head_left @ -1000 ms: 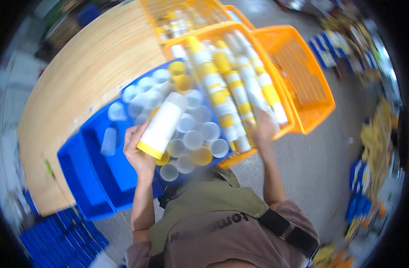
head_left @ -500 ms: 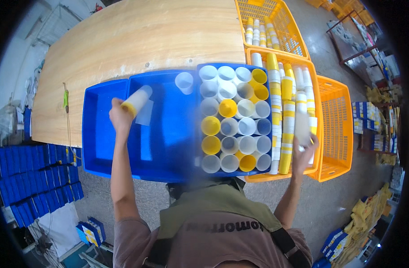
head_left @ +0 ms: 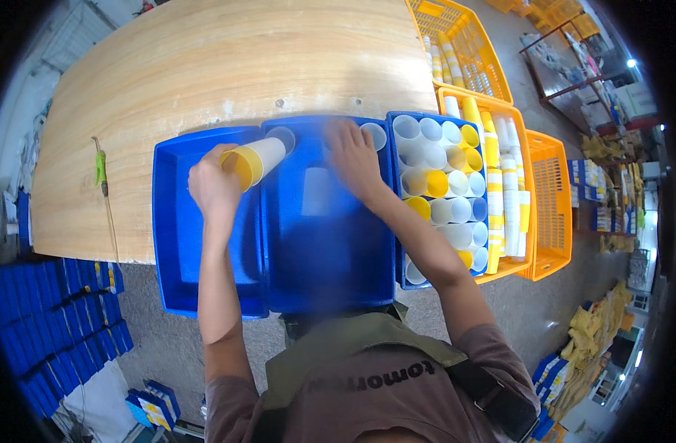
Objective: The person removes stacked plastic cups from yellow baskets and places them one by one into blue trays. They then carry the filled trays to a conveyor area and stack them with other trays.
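Note:
My left hand (head_left: 214, 183) is closed around a nested stack of cup-shaped tubes (head_left: 266, 156), yellow at the near end and white toward the far end. The stack tilts over the divide between the left blue bin (head_left: 198, 244) and the middle blue bin (head_left: 330, 273). Over the far part of the middle bin, my right hand (head_left: 353, 156) is smeared by motion; its fingers and anything in them cannot be made out. One pale tube (head_left: 373, 136) stands in that bin's far right corner, another (head_left: 283, 137) in its far left. A pale rectangular patch (head_left: 315, 190) shows on its floor.
On the right, a blue bin holds upright white and yellow tubes (head_left: 435, 183). Beyond it, an orange crate (head_left: 528, 199) carries nested tube stacks. A wooden table (head_left: 227, 59) spans the far side, with a green-handled tool (head_left: 100, 168) on it. Blue bins (head_left: 50, 317) are stacked lower left.
My right hand has swung left from the orange crate to above the middle bin. My left hand still holds its stack, now with its yellow mouth facing nearer. The view has shifted.

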Tool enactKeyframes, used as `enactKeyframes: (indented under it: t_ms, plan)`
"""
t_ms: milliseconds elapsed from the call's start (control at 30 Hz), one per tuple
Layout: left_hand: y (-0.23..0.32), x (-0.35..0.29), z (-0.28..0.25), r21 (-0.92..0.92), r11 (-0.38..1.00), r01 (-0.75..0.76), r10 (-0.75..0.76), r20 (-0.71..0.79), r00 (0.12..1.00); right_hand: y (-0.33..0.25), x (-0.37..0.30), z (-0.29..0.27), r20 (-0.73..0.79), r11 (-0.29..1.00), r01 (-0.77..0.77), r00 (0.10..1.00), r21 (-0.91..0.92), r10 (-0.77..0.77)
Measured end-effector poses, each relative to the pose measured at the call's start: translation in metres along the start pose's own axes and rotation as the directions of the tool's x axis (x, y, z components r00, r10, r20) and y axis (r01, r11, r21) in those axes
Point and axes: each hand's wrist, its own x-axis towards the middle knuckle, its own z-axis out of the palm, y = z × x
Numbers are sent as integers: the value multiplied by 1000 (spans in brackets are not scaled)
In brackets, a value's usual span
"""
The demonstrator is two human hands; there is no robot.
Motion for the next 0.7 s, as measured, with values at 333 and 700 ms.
enactKeyframes:
  t_ms: [333,700]
  plan:
    - [10,15,71,-155,968,-199,237,286,929,-49,-74,5,238,931,-200,963,304,129]
    - [39,-9,82,-47,949,-312,295,483,824,50,-32,-16,132,850,-516,840,-105,526]
